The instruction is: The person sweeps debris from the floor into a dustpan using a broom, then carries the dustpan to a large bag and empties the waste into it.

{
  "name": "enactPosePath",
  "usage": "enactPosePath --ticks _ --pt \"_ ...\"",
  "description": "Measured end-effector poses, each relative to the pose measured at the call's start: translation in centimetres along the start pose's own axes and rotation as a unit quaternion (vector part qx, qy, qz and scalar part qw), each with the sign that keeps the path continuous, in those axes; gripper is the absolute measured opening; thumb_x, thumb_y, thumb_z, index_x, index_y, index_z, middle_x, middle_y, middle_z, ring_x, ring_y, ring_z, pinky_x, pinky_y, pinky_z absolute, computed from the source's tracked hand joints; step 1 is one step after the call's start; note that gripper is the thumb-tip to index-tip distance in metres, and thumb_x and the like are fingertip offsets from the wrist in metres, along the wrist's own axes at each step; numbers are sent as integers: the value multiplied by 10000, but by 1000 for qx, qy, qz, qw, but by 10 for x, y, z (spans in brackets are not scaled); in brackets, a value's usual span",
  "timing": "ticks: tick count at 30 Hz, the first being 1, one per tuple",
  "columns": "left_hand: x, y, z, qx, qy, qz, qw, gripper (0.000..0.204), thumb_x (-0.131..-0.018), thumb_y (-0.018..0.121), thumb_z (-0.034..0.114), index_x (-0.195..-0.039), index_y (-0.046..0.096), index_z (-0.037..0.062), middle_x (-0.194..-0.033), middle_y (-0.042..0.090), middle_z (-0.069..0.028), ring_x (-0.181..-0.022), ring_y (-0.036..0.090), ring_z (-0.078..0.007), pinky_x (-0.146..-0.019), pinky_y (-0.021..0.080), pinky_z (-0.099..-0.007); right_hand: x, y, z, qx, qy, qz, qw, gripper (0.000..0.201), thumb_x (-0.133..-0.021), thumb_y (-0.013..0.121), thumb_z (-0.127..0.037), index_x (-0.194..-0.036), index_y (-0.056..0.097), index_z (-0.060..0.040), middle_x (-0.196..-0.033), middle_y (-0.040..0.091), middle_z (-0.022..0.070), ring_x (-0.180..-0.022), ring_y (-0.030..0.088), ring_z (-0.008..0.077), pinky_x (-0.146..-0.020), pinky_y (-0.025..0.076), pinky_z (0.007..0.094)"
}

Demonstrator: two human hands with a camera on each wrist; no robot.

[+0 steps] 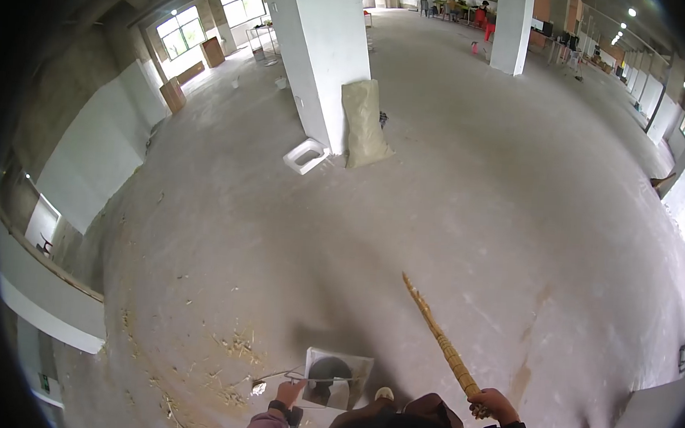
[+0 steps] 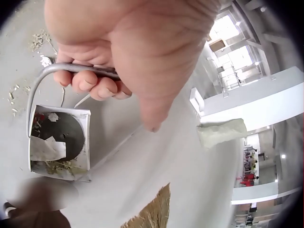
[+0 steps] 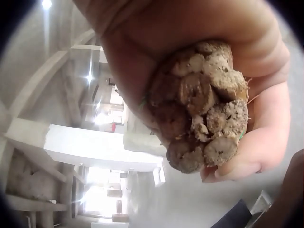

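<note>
Broom handle: a bundle of thick, dried stalks bound into 1 long pole (image 1: pixel 438 339), tan and knobbly, its cut end (image 3: pixel 202 126) seen as several rough round stubs.
Broom position: slanted up and away from the person over the concrete floor (image 1: pixel 439 181); the bristles (image 2: pixel 151 213) are glimpsed low in the left wrist view.
Right hand: (image 1: pixel 492 404) clenched around the pole's near end.
Handling, judged: stiff, light, rough enough not to slip; best gripped near the end, with a 2nd hold lower if pressure is wanted.
Dustpan: a grey metal box (image 1: pixel 337 378) holding scraps and straw, resting on the floor at the person's feet.
Left hand: (image 1: pixel 289 393) fingers (image 2: pixel 90 85) curled around the dustpan's bent wire handle (image 2: pixel 45 78).
Dustpan handling, judged: thin, light, rigid; carried by the handle.
</note>
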State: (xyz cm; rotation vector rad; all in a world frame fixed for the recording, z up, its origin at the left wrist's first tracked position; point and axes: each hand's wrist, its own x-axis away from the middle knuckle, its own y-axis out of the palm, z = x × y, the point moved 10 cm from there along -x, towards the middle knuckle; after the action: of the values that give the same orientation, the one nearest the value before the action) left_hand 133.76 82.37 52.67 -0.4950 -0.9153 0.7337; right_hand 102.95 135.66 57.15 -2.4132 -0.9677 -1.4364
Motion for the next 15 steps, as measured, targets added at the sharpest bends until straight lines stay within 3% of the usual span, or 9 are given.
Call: enactPosePath --ticks 2,4,12,15 --pt "-25 -2 28 12 25 20 999 535 -703 661 524 -550 525 30 -513 514 -70 -446 496 -164 -432 392 -322 -10 -8 -32 -32 0 -2 999 200 -768 625 -134 -818 559 48 -638 582 91 -497 571 178 -448 480 301" --pt "-57 7 32 43 -4 20 999 473 -708 687 473 -566 523 53 -497 481 -33 -426 458 -137 -406 360 -294 -28 -21 -60 -48 -2 -6 999 200 -768 625 -132 -818 556 50 -637 579 89 -500 572 182 -449 482 306" --pt "-129 10 115 70 -25 83 994 454 -725 680 465 -616 519 54 -518 461 -15 -430 443 -125 -400 374 -272 -129 -86 -185 40 10 -18 999 227 -759 634 -164 -796 587 55 -642 605 111 -507 590 199 -470 483 306" --pt "-161 6 122 52 -35 106 992 449 -735 679 452 -652 509 44 -531 454 -11 -432 439 -121 -395 377 -269 -161 -108 -238 84 13 -28 996 255 -738 663 -214 -751 631 39 -623 613 89 -515 593 174 -481 468 285"
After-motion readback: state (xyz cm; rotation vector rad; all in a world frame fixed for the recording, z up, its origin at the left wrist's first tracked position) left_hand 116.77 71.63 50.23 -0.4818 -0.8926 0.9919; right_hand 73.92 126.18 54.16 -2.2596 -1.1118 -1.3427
